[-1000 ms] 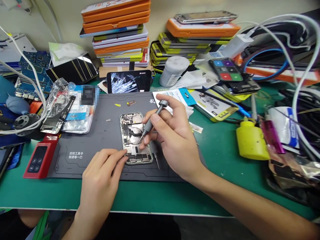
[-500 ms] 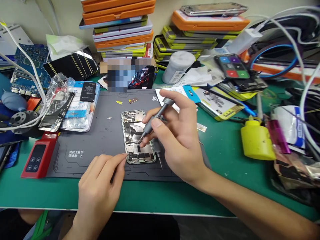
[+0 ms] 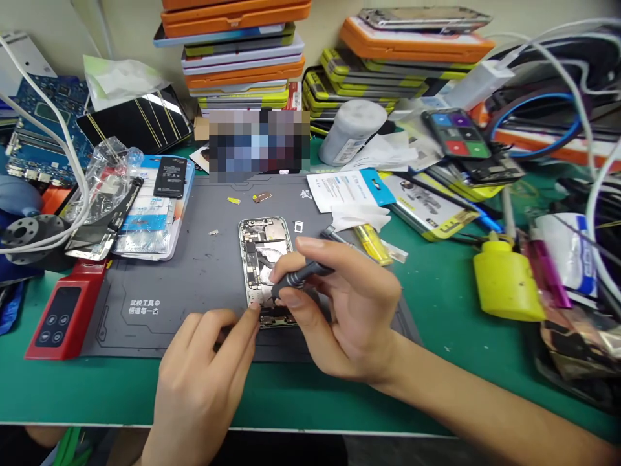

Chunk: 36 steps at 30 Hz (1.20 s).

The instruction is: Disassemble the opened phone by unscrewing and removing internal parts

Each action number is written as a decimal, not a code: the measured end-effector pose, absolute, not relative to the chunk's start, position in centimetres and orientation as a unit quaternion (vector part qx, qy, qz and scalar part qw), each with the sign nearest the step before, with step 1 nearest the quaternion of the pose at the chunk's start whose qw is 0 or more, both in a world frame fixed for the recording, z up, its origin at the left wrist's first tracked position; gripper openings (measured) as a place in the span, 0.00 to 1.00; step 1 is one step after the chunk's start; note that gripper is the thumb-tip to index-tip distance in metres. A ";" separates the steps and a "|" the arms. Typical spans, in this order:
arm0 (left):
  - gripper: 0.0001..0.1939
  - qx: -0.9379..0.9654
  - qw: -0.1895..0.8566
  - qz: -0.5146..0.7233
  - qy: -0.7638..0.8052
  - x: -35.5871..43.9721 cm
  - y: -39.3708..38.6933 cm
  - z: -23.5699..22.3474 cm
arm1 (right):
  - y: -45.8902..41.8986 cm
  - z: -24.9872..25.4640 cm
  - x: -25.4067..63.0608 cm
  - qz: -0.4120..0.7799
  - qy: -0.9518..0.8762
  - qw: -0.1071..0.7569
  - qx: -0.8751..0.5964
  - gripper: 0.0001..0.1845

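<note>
An opened phone (image 3: 254, 259) lies on the dark grey work mat (image 3: 194, 278), its inner boards and metal parts showing. My right hand (image 3: 354, 310) is closed round a grey screwdriver (image 3: 315, 268), which slants low over the phone's lower half. Its tip is hidden behind my fingers. At the phone's lower left edge, my left hand (image 3: 204, 369) has thumb and index finger together, gripping the rim. A small SIM tray (image 3: 298, 226) lies just right of the phone's top. Above the phone are a yellow scrap (image 3: 233, 200) and a copper-coloured flex piece (image 3: 262, 197).
A red device (image 3: 61, 314) sits on the left, near a phone battery (image 3: 170, 177) on packaging. Stacked orange cases (image 3: 237, 22) stand at the back. On the right are a yellow bottle (image 3: 507, 285) and white cables (image 3: 589, 213). A blue-and-white packet (image 3: 339, 191) lies behind my right hand.
My right hand has tipped the screwdriver flatter and come down over the phone's lower end, uncovering the SIM tray. My left fingertips stay at the phone's edge. The view has shifted slightly.
</note>
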<state>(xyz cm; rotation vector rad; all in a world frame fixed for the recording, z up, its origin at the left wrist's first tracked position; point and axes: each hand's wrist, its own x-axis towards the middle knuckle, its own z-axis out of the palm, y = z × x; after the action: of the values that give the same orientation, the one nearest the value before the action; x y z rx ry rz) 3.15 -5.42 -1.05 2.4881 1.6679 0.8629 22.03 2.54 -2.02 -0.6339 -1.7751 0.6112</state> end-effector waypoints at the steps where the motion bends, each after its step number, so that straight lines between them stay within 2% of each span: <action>1: 0.13 0.800 0.007 0.276 0.532 3.2 -5.4 -1.1 | 2.6 -2.1 22.0 0.243 -0.758 0.550 -0.253 0.37; 14: 0.12 0.813 -0.007 0.259 0.522 3.1 -5.4 -1.3 | 3.0 -2.4 22.0 0.225 -0.803 0.509 -0.214 0.34; 32: 0.11 0.804 -0.001 0.282 0.524 3.1 -5.4 -1.4 | 3.1 -2.0 21.8 0.210 -0.817 0.499 -0.199 0.33; 36: 0.11 0.803 0.002 0.294 0.519 3.1 -5.4 -1.4 | 3.1 -1.8 21.9 0.159 -0.828 0.491 -0.218 0.30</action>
<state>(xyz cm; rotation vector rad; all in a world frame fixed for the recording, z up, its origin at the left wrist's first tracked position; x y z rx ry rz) 3.07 -5.35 -1.40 2.5197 1.6269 0.9211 21.86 3.10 -1.77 -0.5299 -2.0118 0.3860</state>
